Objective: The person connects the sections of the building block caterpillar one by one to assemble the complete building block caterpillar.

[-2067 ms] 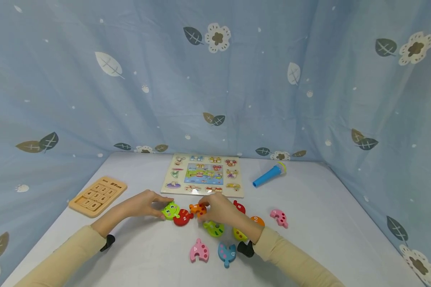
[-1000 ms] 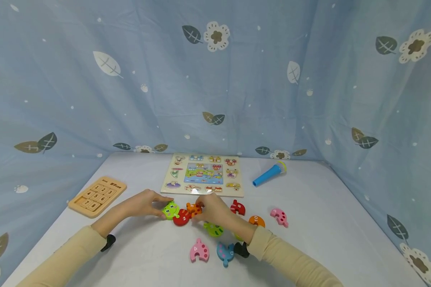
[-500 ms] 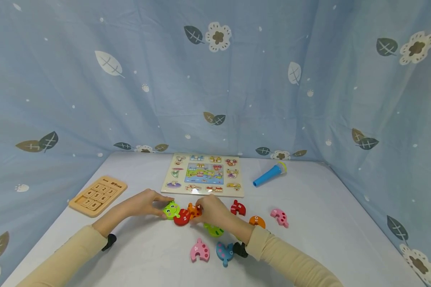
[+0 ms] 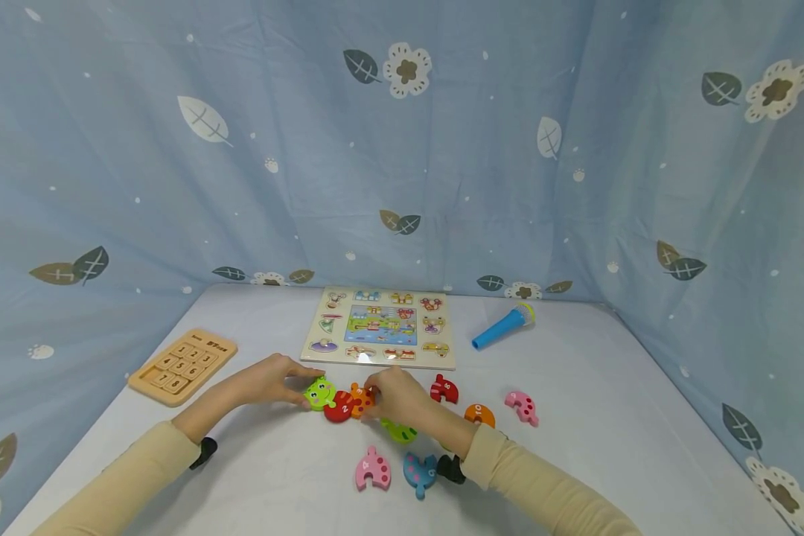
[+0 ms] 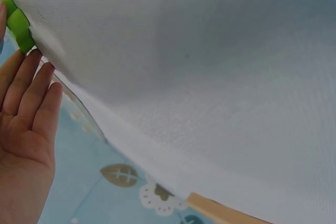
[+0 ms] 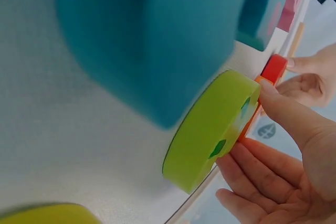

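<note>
My left hand (image 4: 268, 381) holds a green smiling caterpillar-head puzzle piece (image 4: 319, 393) between thumb and fingers, flat on the table. A red puzzle piece marked 2 (image 4: 338, 408) joins it on the right. With thumb and fingertips my right hand (image 4: 402, 400) pinches an orange spotted puzzle piece (image 4: 361, 400), which lies against the red one. Just below that hand a green striped piece (image 4: 400, 431) is partly covered; in the right wrist view the green piece (image 6: 210, 129) stands close by, with a blue piece (image 6: 152, 40) blurred in front.
Nearer me lie a pink piece marked 4 (image 4: 373, 470) and a blue piece (image 4: 419, 474). To the right are red (image 4: 445, 388), orange (image 4: 479, 415) and pink (image 4: 523, 407) pieces. Behind are a picture board (image 4: 311, 350) and blue toy microphone (image 4: 502, 327); a wooden number board (image 4: 149, 381) lies left.
My right hand has moved left with the orange piece, from a gap beside the red piece until the two meet. My left hand has stayed on the green head piece.
</note>
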Demonstrator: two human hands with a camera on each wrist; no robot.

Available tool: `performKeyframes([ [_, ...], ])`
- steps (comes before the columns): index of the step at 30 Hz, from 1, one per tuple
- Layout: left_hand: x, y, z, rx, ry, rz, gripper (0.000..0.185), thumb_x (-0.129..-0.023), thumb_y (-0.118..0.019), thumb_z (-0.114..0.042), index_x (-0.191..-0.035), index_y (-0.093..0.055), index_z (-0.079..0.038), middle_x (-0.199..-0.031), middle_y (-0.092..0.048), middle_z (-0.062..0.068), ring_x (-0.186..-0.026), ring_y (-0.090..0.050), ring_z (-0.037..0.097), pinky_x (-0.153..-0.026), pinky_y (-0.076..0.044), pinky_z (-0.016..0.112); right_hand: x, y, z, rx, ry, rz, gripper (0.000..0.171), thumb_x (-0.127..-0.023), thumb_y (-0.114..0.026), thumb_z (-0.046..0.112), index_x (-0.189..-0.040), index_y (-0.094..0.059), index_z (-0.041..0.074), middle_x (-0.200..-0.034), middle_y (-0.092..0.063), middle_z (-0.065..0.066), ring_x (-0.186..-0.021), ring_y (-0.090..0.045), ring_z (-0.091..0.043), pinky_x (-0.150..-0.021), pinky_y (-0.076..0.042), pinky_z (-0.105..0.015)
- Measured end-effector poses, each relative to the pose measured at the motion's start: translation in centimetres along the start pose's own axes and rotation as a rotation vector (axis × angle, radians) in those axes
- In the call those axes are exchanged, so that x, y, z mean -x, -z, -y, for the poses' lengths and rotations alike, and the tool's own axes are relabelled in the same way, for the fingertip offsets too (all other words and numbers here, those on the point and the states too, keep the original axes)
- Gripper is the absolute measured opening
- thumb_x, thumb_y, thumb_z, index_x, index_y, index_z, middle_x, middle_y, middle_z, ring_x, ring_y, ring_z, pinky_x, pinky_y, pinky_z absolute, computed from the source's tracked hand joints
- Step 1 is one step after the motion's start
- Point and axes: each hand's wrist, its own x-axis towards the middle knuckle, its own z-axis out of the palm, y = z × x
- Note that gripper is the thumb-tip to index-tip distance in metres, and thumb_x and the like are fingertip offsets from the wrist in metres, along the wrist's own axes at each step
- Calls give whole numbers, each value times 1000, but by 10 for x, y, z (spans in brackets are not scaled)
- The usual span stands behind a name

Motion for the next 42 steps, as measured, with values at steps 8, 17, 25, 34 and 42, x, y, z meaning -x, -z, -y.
performKeyframes([
  [8, -1, 2, -1, 0, -16, 9, 61, -77, -78, -38, -127, -64, -6, -123, -64, 12, -116, -58, 33, -94, -49, 48, -1, 1, 1, 18, 10, 3, 43, -72, -86, 28, -107, -72, 7, -97, -72, 0, -76, -55, -5, -70, -48, -13],
  [17, 0, 3, -2, 5, 2, 7, 64, -76, -78, -42, -126, -64, -5, -123, -64, 12, -117, -57, 33, -94, -49, 47, -1, 8, -2, 7, 37, 67, 46, -74, -85, 26, -113, -71, 7, -104, -72, -1, -83, -59, -6, -74, -49, -14],
  [25, 0, 1, -3, 23, 27, 4, 64, -75, -79, -41, -126, -64, -5, -124, -64, 13, -120, -55, 36, -95, -47, 50, 9, 18, -13, -59, 52, 114, 42, -80, -81, 20, -118, -69, 8, -114, -70, 0, -106, -63, -13, -88, -51, -23],
  [34, -2, 1, -3, 32, 29, 20, 65, -73, -80, -38, -127, -64, -6, -125, -63, 13, -119, -55, 36, -95, -47, 49, 22, 28, -25, -84, 149, 169, 44, -81, -79, 21, -122, -68, 12, -119, -68, 3, -117, -58, -12, -95, -48, -27],
  [42, -2, 0, -2, 22, 18, 15, 63, -73, -81, -39, -125, -65, -7, -123, -64, 11, -119, -56, 35, -96, -47, 49, 33, 31, -27, -90, 304, 231, 44, -80, -80, 19, -122, -67, 11, -118, -68, 3, -114, -59, -8, -94, -48, -22],
])
